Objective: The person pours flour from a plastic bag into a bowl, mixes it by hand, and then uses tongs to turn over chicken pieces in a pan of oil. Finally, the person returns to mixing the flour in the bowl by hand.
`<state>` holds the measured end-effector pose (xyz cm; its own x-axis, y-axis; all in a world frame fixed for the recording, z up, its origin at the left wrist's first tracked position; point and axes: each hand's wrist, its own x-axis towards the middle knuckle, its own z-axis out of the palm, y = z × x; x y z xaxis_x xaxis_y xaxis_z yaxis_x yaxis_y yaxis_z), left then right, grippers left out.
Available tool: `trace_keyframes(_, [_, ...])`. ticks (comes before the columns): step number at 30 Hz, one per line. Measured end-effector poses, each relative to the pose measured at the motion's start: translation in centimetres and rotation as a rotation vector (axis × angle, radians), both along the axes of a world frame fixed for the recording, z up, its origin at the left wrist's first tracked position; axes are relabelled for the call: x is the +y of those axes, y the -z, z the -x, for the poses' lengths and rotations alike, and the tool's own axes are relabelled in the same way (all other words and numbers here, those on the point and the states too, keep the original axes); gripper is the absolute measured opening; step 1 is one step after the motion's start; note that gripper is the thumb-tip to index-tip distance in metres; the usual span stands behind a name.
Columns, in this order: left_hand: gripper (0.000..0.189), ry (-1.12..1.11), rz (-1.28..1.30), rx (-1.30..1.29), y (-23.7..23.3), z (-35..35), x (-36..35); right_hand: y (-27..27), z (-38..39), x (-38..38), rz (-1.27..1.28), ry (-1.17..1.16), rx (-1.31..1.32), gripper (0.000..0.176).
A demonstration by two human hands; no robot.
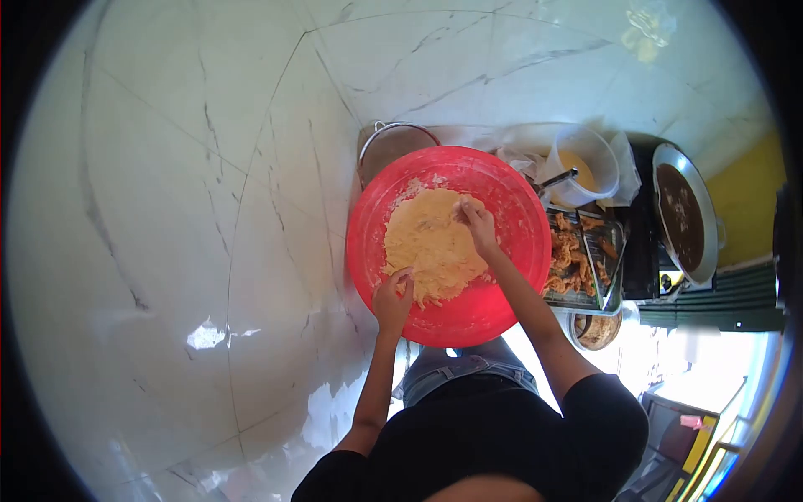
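Note:
A large round red basin (502,305) is in front of my body, with a wide heap of pale yellow, crumbly flour-like mix (431,243) inside it. My left hand (394,297) is at the lower left edge of the heap, its fingers curled together against the mix. Over the upper right part of the heap, my right hand (477,224) has its fingers bunched at the powder. Whether either hand grips anything within its fingers is too small to make out. White powder clings to the basin's inner wall.
Right of the basin stands a tray of fried pieces (573,263) with a metal rack. Behind it is a clear plastic tub (595,171) with yellowish liquid. Farther right, a wide pan of dark oil (679,213) sits on a stove. A metal-rimmed pot (393,144) is behind the basin.

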<state>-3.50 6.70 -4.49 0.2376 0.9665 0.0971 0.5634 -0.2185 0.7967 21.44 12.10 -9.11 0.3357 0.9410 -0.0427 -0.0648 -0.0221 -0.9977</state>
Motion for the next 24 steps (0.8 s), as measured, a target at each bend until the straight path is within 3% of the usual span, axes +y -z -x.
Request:
trace_keyframes(2, [0.021, 0.011, 0.067, -0.129, 0.0, 0.0, -0.1, 1.9, -0.9, -1.9, 0.045, -0.270, -0.196, 0.018])
trace_keyframes(5, [0.024, 0.097, 0.169, -0.391, 0.0, -2.0, -1.0, -1.1, -1.0, -6.5, -0.147, -0.256, -1.199, 0.019])
trace_keyframes(8, [0.027, 0.301, 0.178, -0.511, -1.2, -5.0, -3.3, -8.7, 0.7, -10.8, -0.036, 0.100, -0.336, 0.024])
trace_keyframes(10, [0.026, 0.424, 0.206, -0.543, -3.4, -6.8, -6.5, -12.4, 0.6, -15.9, -0.121, 0.404, -0.524, 0.025])
trace_keyframes(12, [0.022, 0.551, 0.229, -0.586, -4.0, -8.6, -10.3, -12.1, 0.8, -21.1, -0.127, 0.671, -0.623, 0.024])
trace_keyframes(15, [0.021, 0.930, 0.303, -0.565, -2.2, -9.7, -14.9, -8.0, 1.3, -29.7, -0.027, 0.955, -0.588, 0.022])
trace_keyframes(18, [0.017, 1.160, 0.359, -0.424, 0.5, -11.5, -17.9, -2.4, 1.9, -38.4, 0.245, 0.969, -0.565, 0.024])
trace_keyframes(20, [0.019, 1.206, 0.391, -0.339, 5.4, -12.5, -19.0, 3.0, 2.9, -45.3, 0.568, 0.919, -0.485, 0.026])
trace_keyframes(23, [0.025, 1.118, 0.511, -0.036, 16.3, -11.8, -19.0, 18.4, 8.0, -60.5, 1.179, 0.930, -0.123, 0.039])
trace_keyframes(24, [0.027, 1.075, 0.554, 0.041, 19.9, -10.8, -18.6, 19.2, 9.6, -64.4, 1.452, 0.717, 0.010, 0.041])
